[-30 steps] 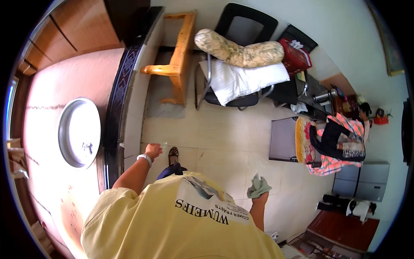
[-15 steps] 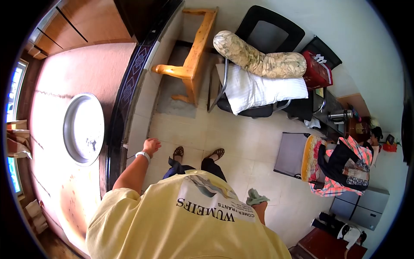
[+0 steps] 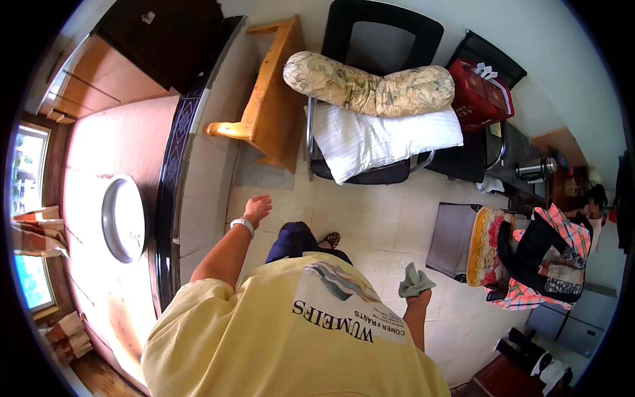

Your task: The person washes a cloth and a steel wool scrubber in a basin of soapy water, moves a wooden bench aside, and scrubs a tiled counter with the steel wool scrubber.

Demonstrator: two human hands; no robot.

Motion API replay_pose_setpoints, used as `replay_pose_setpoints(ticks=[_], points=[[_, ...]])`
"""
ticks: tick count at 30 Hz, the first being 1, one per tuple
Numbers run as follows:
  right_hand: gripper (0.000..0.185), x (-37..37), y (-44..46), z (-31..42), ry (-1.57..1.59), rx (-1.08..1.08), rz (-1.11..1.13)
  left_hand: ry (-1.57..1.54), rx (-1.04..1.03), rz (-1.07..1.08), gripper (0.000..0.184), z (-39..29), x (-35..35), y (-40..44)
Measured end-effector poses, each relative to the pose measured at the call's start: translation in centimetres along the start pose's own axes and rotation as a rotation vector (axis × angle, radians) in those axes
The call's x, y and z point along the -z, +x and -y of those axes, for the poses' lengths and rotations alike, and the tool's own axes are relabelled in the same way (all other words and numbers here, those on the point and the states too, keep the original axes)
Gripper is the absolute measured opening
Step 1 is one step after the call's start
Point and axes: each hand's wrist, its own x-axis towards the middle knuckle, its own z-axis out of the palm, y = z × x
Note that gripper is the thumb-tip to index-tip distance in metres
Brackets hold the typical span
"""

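My left hand [image 3: 256,210] hangs over the tiled floor with its fingers stretched out and nothing in it. A white band [image 3: 243,227] circles that wrist. On the other side, my right hand [image 3: 419,297] grips a grey-green cloth [image 3: 416,280], which bunches up above the fingers. Most of the right fingers are hidden by the cloth. The raised platform edge [image 3: 173,198] lies to the left of my left hand, and the wooden stool [image 3: 278,99] stands ahead of it.
A round metal basin [image 3: 124,228] rests on the pink platform. Ahead stands a black chair [image 3: 383,36] bearing a white pillow [image 3: 390,139] and a patterned bolster [image 3: 370,86]. To the right are a red box [image 3: 477,99], a cushion-topped chair [image 3: 489,245] piled with clothes, and a grey cabinet [image 3: 582,317].
The view has shifted as I step forward, with one knee now raised. My left hand has moved forward and right in view. The cloth in my right hand has swung forward.
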Motion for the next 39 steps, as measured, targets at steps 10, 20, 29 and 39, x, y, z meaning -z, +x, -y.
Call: replay_pose_setpoints(ticks=[10, 20, 29, 39], points=[[0.032, -0.1, -5.6, -3.6, 0.217, 0.12, -0.138, 0.171, -0.309, 0.038, 0.041, -13.1, -12.3, 9.8], [0.026, 6.8, -18.8, -17.9, 0.528, 0.216, -0.665, 0.189, -0.197, 0.003, 0.026, -14.2, -16.6, 22.2], [0.034, 6.3, -23.0, -24.0, 0.741, 0.151, -0.719, 0.407, 0.071, 0.08, 0.018, -15.2, -17.4, 21.3], [0.035, 13.2, -23.7, -23.0, 0.711, 0.161, -0.693, 0.394, 0.071, 0.077, 0.012, -9.5, -18.0, 13.9]])
